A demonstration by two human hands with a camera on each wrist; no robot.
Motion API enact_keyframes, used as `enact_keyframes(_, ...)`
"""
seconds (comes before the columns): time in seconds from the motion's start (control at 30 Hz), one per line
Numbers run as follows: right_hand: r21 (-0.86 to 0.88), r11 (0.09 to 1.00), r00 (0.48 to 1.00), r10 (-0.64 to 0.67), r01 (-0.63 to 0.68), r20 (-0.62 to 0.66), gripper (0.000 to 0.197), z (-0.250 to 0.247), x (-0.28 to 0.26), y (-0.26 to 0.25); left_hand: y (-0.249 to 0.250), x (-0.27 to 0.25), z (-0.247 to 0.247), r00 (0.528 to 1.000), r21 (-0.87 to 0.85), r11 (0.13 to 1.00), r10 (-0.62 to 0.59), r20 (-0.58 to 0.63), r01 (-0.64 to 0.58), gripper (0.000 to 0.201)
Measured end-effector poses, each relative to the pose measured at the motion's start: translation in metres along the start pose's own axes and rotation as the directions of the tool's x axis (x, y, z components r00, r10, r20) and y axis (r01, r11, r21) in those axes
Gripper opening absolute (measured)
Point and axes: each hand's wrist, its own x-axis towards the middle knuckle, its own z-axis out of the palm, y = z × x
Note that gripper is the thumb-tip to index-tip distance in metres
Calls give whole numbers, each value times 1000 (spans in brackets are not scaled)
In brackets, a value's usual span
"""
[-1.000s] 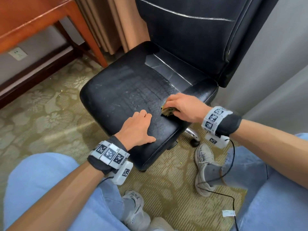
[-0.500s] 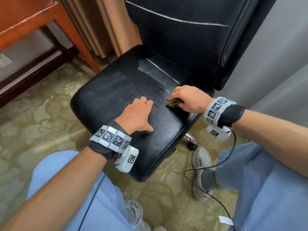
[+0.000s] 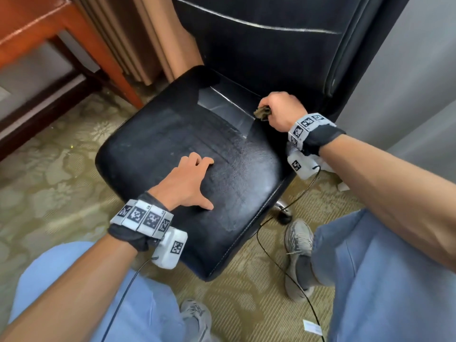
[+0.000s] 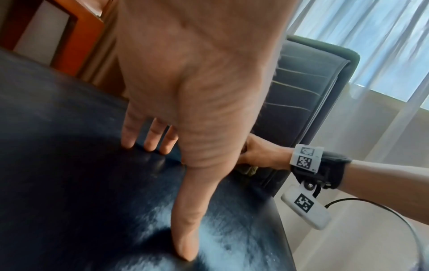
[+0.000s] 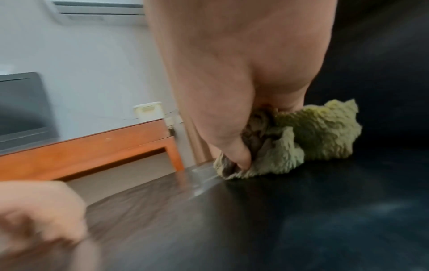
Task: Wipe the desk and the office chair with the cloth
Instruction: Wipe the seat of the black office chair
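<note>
A person's right hand [image 3: 281,111], fingers [image 5: 241,157] bunched tight round a crumpled olive-green cloth [image 5: 299,144], presses it onto the black office chair [image 3: 187,154] at the back right corner of the seat, right of centre in the head view, just below the backrest. A second ago the same hand and cloth worked lower in the frame, near the seat's right front edge; the stroke has since run up the right side toward the seat-back crease. A pale, glossy streak on the seat beside the cloth may be a damp, freshly wiped track, though a reflection cannot be ruled out. The left hand [image 3: 187,183] stays flat on the seat at centre frame, fingers [image 4: 150,141] straight and spread, holding nothing; it appears to be steadying the chair, which has swung slightly in the frame. The wooden bench [image 3: 49,28] stands at upper left, well apart from the cloth. By the look of it, the seat is partly covered, with its left half and the backrest seemingly still to do; whether the bench has been wiped cannot be told.
</note>
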Motion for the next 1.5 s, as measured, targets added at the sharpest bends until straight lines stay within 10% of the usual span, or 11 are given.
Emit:
enact_keyframes(0.3,-33,887,877,-448,460,172,40,40,-42,-101,12,6,4,998,32,999,-26,-63,29,114)
enact_keyframes(0.73,16,994,994,104,-104,-44,38,-2,33,-6,2,0,-1,996,-280,959,15,-93,-41,108)
enact_keyframes(0.97,-33,994,994,-107,108,38,31,12,32,-73,-56,-5,-8,973,-169,973,-180,-145,155,110)
enact_keyframes(1.2,-61,893,882,-427,446,199,45,53,26,-148,-89,-3,-6,941,-215,929,-327,-87,302,116)
enact_keyframes(1.5,-26,998,999,-52,53,11,34,21,62,-80,-85,-1,7,950,-141,947,-302,-74,290,116)
